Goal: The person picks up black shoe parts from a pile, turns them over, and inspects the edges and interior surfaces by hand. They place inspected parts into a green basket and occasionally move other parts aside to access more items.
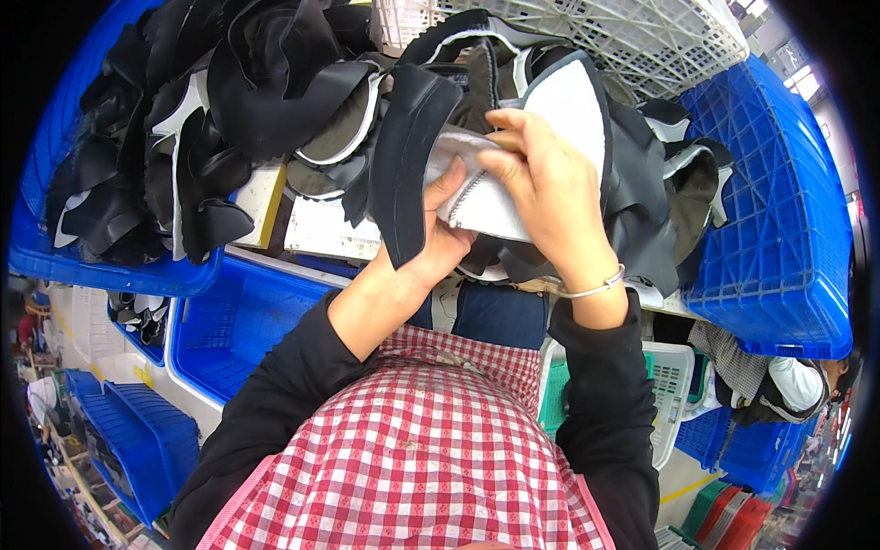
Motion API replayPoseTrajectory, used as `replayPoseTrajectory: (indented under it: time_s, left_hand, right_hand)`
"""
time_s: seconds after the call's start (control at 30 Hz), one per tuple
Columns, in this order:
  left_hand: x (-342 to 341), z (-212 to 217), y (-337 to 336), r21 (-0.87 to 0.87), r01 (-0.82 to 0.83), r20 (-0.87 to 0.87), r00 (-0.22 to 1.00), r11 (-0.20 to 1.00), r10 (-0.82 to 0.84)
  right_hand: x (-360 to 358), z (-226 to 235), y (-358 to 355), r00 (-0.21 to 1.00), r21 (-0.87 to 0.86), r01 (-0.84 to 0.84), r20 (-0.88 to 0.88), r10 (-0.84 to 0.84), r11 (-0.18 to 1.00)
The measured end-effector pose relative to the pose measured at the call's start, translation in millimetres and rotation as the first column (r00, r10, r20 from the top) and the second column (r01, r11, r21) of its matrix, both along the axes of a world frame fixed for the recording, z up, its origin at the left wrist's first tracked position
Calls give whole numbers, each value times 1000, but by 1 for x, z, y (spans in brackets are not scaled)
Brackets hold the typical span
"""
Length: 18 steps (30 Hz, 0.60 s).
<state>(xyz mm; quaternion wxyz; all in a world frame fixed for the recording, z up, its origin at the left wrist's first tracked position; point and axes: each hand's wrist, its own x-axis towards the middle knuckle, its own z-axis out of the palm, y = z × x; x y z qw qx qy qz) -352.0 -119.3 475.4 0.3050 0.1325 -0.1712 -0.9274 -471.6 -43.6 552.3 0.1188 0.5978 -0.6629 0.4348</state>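
Head view: both hands (541, 183) on white-lined black shoe piece (477, 197).

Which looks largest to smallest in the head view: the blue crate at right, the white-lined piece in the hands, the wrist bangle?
1. blue crate, by far the largest in the picture.
2. white-lined piece, held between the left hand and the right hand.
3. bangle, thin on the right wrist.

Large blue slatted plastic crate (779, 229) at right; second blue plastic crate (55, 247) at left, heaped with black moulded shoe-upper pieces (183, 119). White plastic lattice basket (596, 37) at top. Empty blue plastic bin (238, 321) sits below.
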Motion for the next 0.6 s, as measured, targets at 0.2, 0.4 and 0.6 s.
replayPoseTrajectory:
  time_s: [0.2,0.4,0.6]
  left_hand:
    - [-5,-18,-6,-17,43,-98,994,999,-45]
    - [5,-51,-28,-288,422,98,906,860,-411]
    - [121,16,-6,-669,621,725,665,-409,-176]
  right_hand:
    - [-3,-4,2,990,0,70,-125,-69,998]
    - [15,-12,-3,851,135,-102,525,16,986]
    - [9,-14,1,935,156,-98,352,38,983]
